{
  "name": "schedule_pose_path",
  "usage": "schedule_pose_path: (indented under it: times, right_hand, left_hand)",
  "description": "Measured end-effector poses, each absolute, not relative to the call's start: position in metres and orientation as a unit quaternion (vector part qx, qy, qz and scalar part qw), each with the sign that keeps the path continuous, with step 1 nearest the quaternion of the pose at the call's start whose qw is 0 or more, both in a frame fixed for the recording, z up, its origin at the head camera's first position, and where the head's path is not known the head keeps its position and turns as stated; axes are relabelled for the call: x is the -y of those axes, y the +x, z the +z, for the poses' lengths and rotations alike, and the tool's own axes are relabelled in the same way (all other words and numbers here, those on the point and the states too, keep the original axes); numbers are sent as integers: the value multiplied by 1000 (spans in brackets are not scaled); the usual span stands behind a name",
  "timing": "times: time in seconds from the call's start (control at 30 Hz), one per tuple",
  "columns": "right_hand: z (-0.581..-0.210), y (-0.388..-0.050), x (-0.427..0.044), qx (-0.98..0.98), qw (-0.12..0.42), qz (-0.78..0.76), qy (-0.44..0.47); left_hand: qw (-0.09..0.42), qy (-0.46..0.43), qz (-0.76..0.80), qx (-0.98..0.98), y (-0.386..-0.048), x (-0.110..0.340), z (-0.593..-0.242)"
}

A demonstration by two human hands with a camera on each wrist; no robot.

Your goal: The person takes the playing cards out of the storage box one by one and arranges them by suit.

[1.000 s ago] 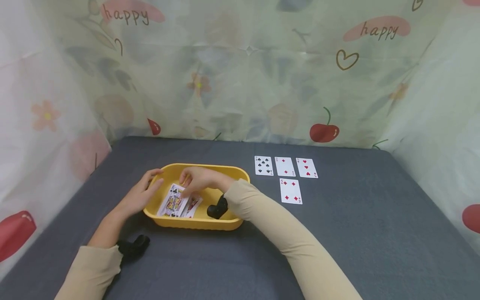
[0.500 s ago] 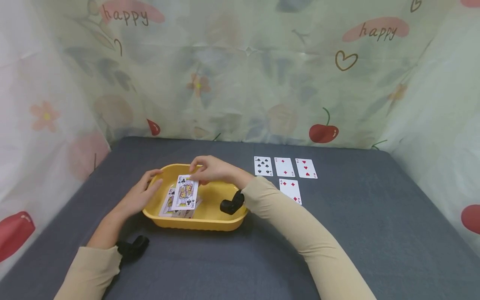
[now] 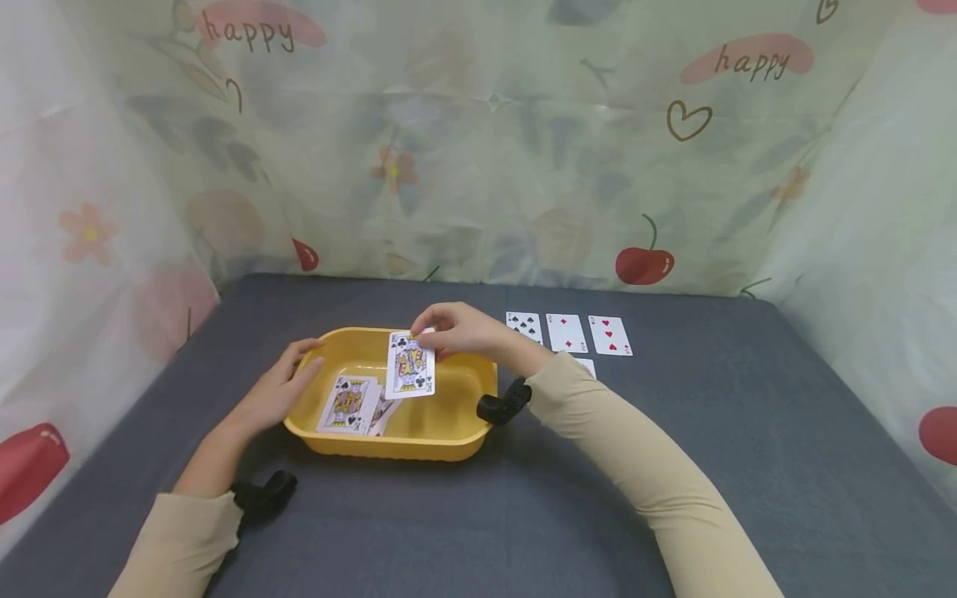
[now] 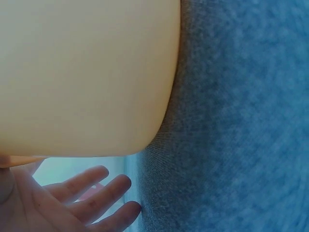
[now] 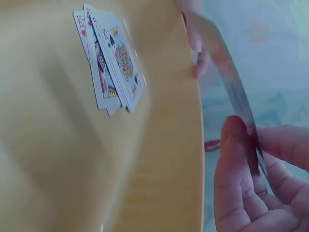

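Note:
The yellow tray (image 3: 389, 447) stands on the dark cloth, its left end beside my left hand (image 3: 280, 386). Thumb and index finger of that hand rest at the rim; the other fingers (image 4: 99, 198) extend loosely outside, apart from the wall. My right hand (image 3: 467, 332) pinches a king of clubs playing card (image 3: 410, 370) by its upper right corner, face up above the tray. In the right wrist view the card (image 5: 231, 82) is seen nearly edge-on between thumb and fingers. Several cards, a king of spades (image 3: 348, 405) on top, lie overlapping in the tray's left part.
Right of the tray, a seven of spades (image 3: 523, 326), a two of diamonds (image 3: 566, 334) and a three of hearts (image 3: 610, 336) lie in a row. Below them, another card (image 3: 587, 365) is mostly hidden by my right sleeve. A patterned curtain (image 3: 478, 166) hangs behind the table.
My right hand has lifted the king of clubs off the pile and carried it rightward over the tray, uncovering the king of spades. The left hand has stayed in place.

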State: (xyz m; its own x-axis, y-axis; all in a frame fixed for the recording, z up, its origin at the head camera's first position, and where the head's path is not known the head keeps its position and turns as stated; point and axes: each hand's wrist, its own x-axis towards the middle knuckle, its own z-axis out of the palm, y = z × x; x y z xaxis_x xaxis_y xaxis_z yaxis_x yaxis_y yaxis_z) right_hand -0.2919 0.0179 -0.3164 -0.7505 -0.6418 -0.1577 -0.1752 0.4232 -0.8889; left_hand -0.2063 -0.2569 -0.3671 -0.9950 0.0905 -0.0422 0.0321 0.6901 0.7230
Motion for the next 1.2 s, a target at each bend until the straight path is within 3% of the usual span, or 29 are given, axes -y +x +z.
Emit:
schedule_pose_path:
  times: [0.3,0.73,1.2]
  right_hand:
    - [-317,-296,-66,-811,220,-496,-219]
    - [-317,-314,-171,-836,153,-520,-82]
    - [-349,-334,-273,-860,49,-502,77]
  left_hand:
    - [37,32,391,-919,-206,256,-367]
    - [35,40,396,-917,-207,259,-368]
    - [33,43,395,-917,-207,260,-370]
